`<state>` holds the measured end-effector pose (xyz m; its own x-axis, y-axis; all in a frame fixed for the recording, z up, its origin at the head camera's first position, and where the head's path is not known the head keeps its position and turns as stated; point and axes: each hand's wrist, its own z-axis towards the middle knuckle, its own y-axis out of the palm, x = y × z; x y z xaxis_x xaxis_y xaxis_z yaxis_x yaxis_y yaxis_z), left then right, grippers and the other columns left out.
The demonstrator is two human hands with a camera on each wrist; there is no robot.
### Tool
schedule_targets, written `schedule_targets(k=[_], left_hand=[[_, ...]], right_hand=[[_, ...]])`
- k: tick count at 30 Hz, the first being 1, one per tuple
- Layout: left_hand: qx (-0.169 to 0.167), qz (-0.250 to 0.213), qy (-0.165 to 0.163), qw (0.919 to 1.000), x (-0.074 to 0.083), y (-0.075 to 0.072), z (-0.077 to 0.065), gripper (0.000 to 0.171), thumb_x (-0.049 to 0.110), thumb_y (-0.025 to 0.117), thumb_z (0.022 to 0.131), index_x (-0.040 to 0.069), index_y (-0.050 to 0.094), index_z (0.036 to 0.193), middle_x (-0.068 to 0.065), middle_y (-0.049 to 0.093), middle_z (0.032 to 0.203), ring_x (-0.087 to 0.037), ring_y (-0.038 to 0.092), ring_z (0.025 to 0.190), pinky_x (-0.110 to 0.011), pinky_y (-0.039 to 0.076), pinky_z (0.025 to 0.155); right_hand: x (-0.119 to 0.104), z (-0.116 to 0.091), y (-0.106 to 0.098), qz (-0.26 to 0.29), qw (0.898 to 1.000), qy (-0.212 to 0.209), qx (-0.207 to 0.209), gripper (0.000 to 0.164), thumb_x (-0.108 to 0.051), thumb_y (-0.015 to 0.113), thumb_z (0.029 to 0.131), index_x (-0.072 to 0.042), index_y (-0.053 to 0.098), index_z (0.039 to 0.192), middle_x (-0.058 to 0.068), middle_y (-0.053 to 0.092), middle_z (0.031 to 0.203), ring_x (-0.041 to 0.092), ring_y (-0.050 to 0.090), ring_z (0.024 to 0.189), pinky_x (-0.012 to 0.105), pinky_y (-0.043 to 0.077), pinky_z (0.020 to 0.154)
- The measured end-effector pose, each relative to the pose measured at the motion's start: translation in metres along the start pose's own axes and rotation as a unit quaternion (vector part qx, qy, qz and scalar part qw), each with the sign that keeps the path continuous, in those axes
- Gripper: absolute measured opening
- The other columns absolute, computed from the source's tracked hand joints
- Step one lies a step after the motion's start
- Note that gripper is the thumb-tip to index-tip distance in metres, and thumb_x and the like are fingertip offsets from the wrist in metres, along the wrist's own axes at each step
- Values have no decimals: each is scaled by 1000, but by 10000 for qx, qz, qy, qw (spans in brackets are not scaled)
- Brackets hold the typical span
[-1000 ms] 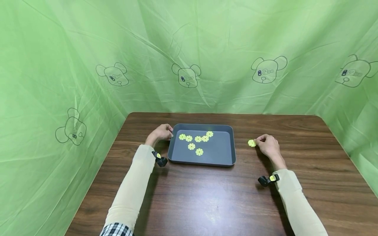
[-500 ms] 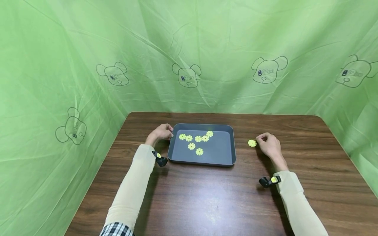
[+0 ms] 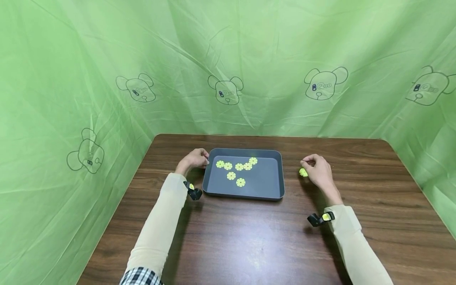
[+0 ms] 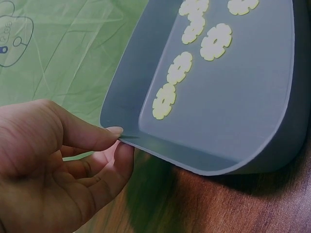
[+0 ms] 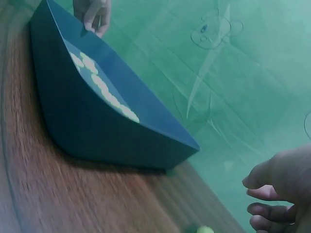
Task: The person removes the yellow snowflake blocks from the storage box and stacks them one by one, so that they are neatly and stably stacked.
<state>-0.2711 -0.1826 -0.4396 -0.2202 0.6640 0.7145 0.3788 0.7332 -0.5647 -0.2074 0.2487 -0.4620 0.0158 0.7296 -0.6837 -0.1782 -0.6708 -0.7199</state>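
Note:
A shallow dark grey baking tray [image 3: 266, 179] lies on the table, with several flat yellow notched discs, flower-shaped with a hole in the centre, spread over its floor. At its left end my left hand [image 3: 194, 159] pinches the rim between thumb and fingers; the left wrist view shows the thumb [image 4: 115, 131] over the edge. To the right of the tray, my right hand [image 3: 319, 173] hovers with loosely bent fingers over one more yellow disc [image 3: 303, 173] on the table, hiding part of it. In the right wrist view its fingers [image 5: 262, 211] hold nothing.
A brown wood-grain table [image 3: 228, 237] carries everything. Green cloth [image 3: 270, 47] with bear-head drawings hangs behind it and at both sides. Small black wrist cameras [image 3: 192, 191] sit on both forearms.
My right hand first touched the loose disc's edge, drew back from it, then rose and shifted left over it. The left hand and the tray have stayed put.

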Motion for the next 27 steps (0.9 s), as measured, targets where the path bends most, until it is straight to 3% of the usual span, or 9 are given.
schedule_targets(k=[11, 27], left_hand=[[-31, -89, -43, 9999, 1, 0, 0, 33, -2, 54, 89, -9, 49, 121, -12, 51, 101, -22, 57, 89, -40, 54, 91], [-33, -246, -81, 9997, 3, 2, -3, 32, -5, 53, 90, -10, 47, 121, -12, 50, 101, -25, 57, 93, -41, 54, 92]], right_hand=[[-23, -1, 16, 211, 9987, -464, 70, 20, -22, 65, 89, -5, 64, 99, 16, 60, 94, 26, 55, 82, 33, 42, 72], [-57, -8, 39, 601, 9952, -717, -278, 20, -21, 68, 87, -7, 64, 100, 12, 59, 98, 26, 58, 88, 34, 46, 78]])
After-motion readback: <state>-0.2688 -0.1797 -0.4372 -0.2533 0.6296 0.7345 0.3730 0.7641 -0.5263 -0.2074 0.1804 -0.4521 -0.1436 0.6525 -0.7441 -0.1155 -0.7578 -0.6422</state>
